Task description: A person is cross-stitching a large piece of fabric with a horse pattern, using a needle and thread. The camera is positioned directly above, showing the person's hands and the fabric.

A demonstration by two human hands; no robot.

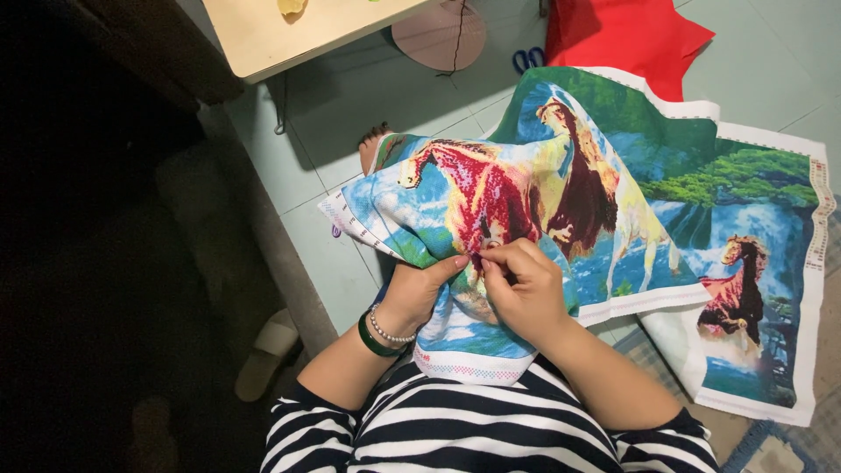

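Left hand: my left hand [419,293] grips the embroidery cloth [561,201] from beneath, on my lap.
Right hand: my right hand [521,285] pinches at the stitching; I cannot make out a needle.
Risk: I judge bunched folds could snag thread.
Texture: soft printed weave, horses, white border, draping to the tiled floor [350,114].

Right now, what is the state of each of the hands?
Left hand: closed, holding the horse embroidery cloth from below.
Right hand: fingertips pinched at the cloth.
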